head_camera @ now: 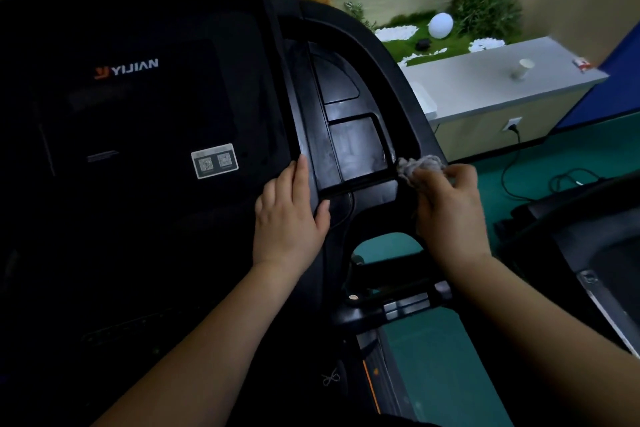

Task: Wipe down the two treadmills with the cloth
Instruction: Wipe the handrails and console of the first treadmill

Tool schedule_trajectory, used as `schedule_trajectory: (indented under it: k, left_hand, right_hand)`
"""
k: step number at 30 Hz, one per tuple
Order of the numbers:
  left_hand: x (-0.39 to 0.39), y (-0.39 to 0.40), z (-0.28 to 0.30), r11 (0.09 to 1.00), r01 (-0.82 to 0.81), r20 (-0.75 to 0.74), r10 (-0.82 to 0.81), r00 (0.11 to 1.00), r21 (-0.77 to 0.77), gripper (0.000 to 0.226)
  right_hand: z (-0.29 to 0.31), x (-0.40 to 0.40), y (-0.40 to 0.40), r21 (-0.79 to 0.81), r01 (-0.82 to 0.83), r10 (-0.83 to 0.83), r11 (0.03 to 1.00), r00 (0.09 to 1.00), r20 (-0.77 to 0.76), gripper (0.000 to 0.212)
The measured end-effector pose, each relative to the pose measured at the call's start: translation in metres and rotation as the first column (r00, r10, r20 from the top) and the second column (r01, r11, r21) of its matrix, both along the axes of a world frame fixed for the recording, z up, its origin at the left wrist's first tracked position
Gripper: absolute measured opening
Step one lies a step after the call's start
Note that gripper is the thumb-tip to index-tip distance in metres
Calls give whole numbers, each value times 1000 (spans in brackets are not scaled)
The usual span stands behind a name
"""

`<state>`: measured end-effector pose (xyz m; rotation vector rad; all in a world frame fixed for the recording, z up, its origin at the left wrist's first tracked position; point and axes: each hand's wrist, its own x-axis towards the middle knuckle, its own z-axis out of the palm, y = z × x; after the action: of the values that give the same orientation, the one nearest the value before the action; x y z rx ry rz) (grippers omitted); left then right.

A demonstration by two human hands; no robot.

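A black treadmill console (145,121) with the YIJIAN logo fills the left and middle of the head view. My right hand (450,208) is shut on a bunched grey cloth (417,165), pressing it against the right rim of the console's side tray (356,152). My left hand (291,211) lies flat with fingers together on the console's edge beside that tray, holding nothing. A second treadmill (595,253) shows partly at the right edge.
A white counter (485,87) with a paper cup (523,68) stands behind, with plants and a white ball lamp (440,24). A black cable (512,163) runs from a wall socket across the green floor (443,374). A handrail bar (398,302) lies below my right hand.
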<state>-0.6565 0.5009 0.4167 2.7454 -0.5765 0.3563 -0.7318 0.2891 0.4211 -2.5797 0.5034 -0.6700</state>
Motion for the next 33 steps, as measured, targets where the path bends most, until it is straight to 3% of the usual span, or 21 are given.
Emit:
schedule_trajectory:
  k: [3, 6, 9, 12, 16, 21, 29, 33]
  left_hand:
    - [-1, 3, 6, 1000, 17, -63, -18, 998, -15, 76]
    - [-14, 11, 12, 999, -30, -131, 25, 991, -33, 69]
    - [-47, 33, 14, 990, -115, -136, 103, 985, -80, 53]
    - [-89, 69, 10, 972, -211, -148, 195, 970, -102, 37]
    - [-149, 121, 2, 924, -356, -232, 319, 919, -140, 20]
    - [-218, 181, -7, 821, -546, -299, 485, 822, -166, 16]
    - [-272, 248, 2, 695, -680, -315, 607, 730, -236, 20]
    - [-281, 284, -3, 661, -715, -312, 646, 697, -229, 20]
  right_hand:
    - [-1, -11, -6, 101, -111, 116, 989, 992, -45, 27]
    - [5, -29, -24, 18, -48, 48, 999, 999, -5, 28]
    - [8, -45, -24, 61, -42, 44, 997, 999, -30, 32]
    - [4, -59, 1, 168, -191, 188, 967, 982, 32, 36]
    - [-2, -75, 53, 198, -405, 385, 893, 913, 132, 34]
    - [-9, -94, 112, 246, -556, 538, 794, 831, 141, 38]
    - [-11, -109, 193, 225, -720, 711, 657, 690, 133, 38]
    - [-23, -104, 226, 157, -708, 701, 688, 705, 107, 36]
